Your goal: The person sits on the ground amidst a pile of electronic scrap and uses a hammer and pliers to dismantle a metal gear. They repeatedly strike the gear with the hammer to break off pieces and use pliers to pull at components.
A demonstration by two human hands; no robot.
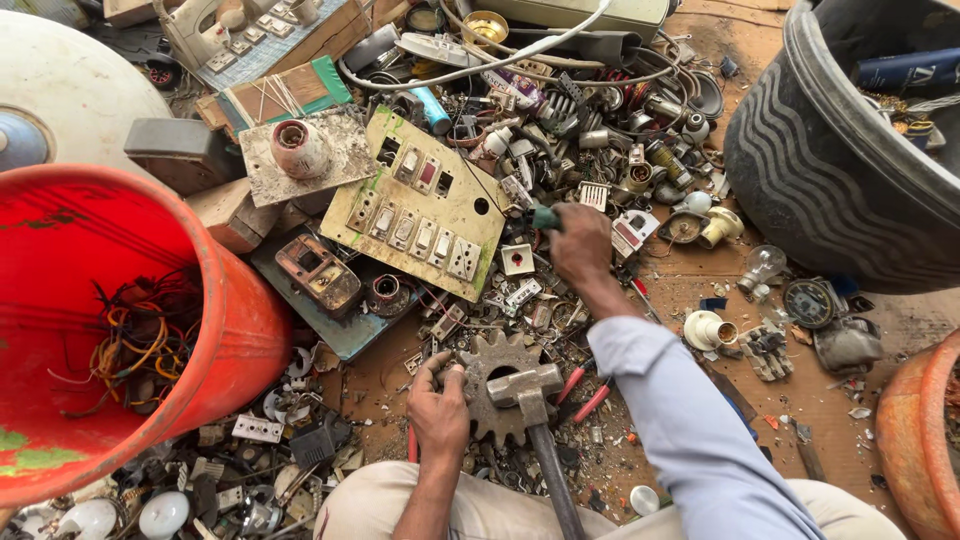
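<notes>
My left hand (437, 405) rests on the rim of a rusty toothed gear (490, 362) lying on the ground in front of my knees. A hammer (540, 420) lies across the gear, its metal head over the gear's hole and its handle pointing back at me. My right hand (578, 243) reaches forward, closed around a tool with a green handle (544, 216), likely a screwdriver. Its tip is hidden. That hand is at the right edge of a yellowed switch panel (425, 205) with several switches.
A red bucket (150, 330) with tangled wires stands at left. A black tyre tub (830, 150) sits at the upper right, an orange pot (925, 440) at the right edge. Scrap sockets, bulbs, a light bulb (763, 264) and red-handled pliers (585, 392) litter the ground.
</notes>
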